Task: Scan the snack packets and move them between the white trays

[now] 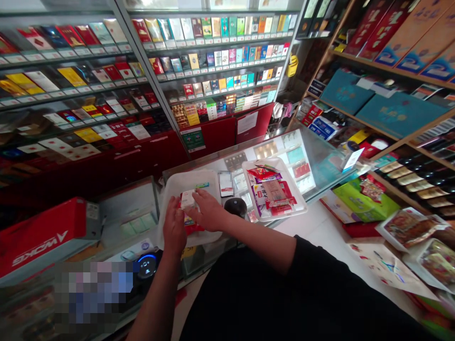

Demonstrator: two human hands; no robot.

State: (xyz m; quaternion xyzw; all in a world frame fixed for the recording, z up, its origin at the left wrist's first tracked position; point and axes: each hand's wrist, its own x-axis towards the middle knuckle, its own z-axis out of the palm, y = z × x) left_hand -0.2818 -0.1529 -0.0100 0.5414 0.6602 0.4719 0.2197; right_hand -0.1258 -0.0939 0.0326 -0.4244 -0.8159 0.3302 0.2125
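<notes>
A white plastic tray (pixel 170 184) lies on the glass counter with several small packets in it. Over this tray, my left hand (pixel 175 229) and my right hand (pixel 208 211) are close together, one on each side of a small white and red packet (pixel 188 199). The fingers of both hands rest against it and it appears held between them. Beneath my hands a red packet (pixel 195 229) shows in part, and a green and blue packet (pixel 202 185) lies near the tray's far side. My left palm and the undersides of my fingers are hidden.
A second white tray (pixel 300 208) holds several red and purple snack packets. Between the trays are a phone-like device (pixel 226 183) and a dark rounded object (pixel 235 207). A red box (pixel 42 237) is at left on the glass counter (pixel 320 166). Shelves of cigarette packs (pixel 220 57) stand behind.
</notes>
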